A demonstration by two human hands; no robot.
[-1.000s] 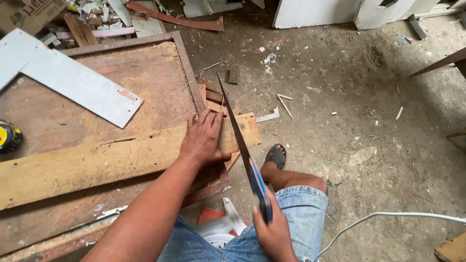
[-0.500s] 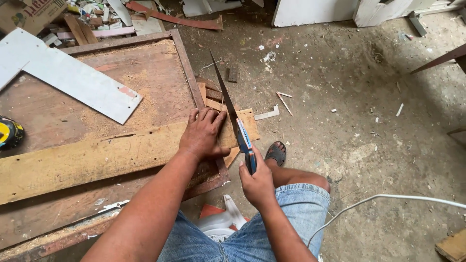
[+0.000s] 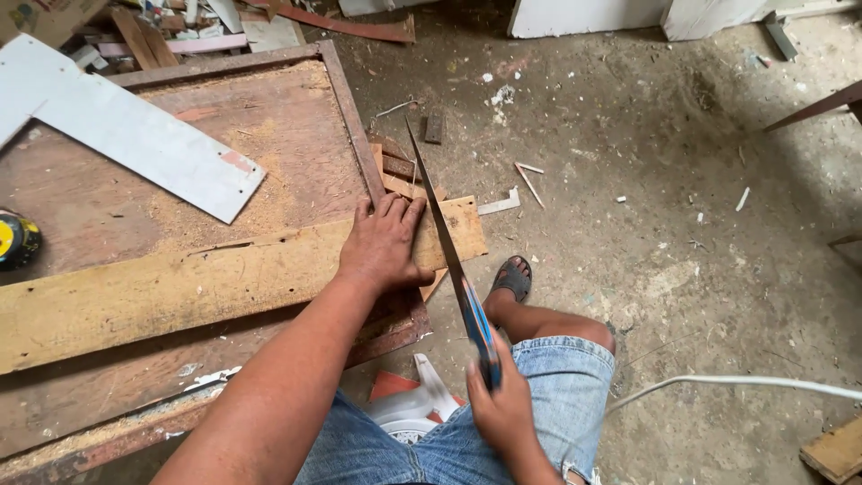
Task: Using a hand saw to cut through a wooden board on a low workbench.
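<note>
My left hand [image 3: 384, 242] presses flat on a long pale wooden plank [image 3: 180, 287] that lies across a brown wooden board [image 3: 269, 153]. My right hand [image 3: 503, 413] grips the blue handle of a hand saw [image 3: 440, 238]. The saw's dark blade runs up and away, cutting into the plank just right of my left fingers. The short end of the plank [image 3: 462, 229] overhangs the board's edge. Sawdust lies on the board behind the plank.
A white L-shaped panel [image 3: 126, 144] lies on the board at the left, with a yellow tape measure [image 3: 16, 241] by the left edge. Wood scraps litter the dirt floor. My sandalled foot [image 3: 514, 278] stands under the plank end. A white cable [image 3: 736, 384] crosses the floor at right.
My right hand has pulled the saw back toward my body after a forward push half a second ago. My left hand stays on the plank.
</note>
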